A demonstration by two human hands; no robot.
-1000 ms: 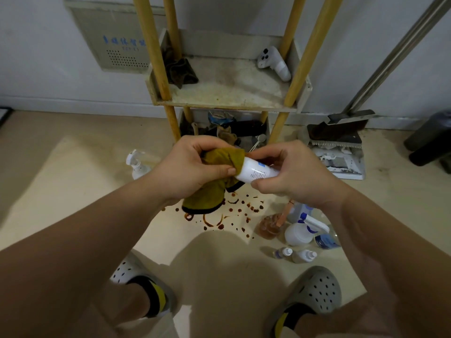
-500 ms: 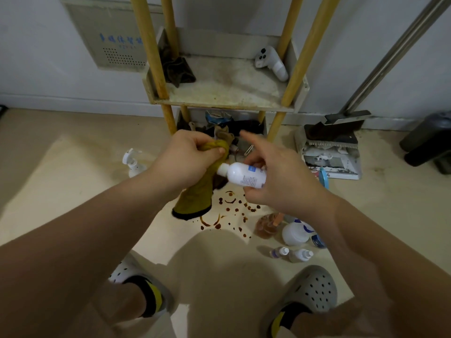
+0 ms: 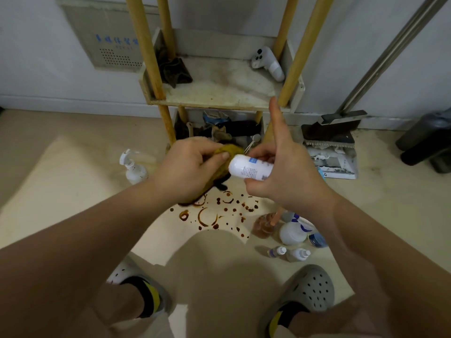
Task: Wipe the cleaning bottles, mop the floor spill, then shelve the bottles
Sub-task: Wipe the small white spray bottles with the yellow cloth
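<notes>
Beige floor (image 3: 73, 167) under me shows the brown spill (image 3: 217, 213); above it my left hand (image 3: 188, 172) curls its fingers (image 3: 217, 157) round the mustard cloth (image 3: 230, 151), pressed against the white bottle (image 3: 251, 167) gripped by my right hand (image 3: 288, 176), 1 finger raised.

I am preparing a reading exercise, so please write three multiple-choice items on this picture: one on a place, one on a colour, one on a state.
1. Where lies the controller? A) upper shelf B) dustpan C) bin
2. The cloth in the left hand is: A) blue B) mustard C) white
3. The spill is: A) mopped away B) under a mat C) not yet mopped

1 A: it lies at the shelf's back right.
2 B: mustard fabric shows past the thumb.
3 C: brown drops and rings mark the floor.
</notes>
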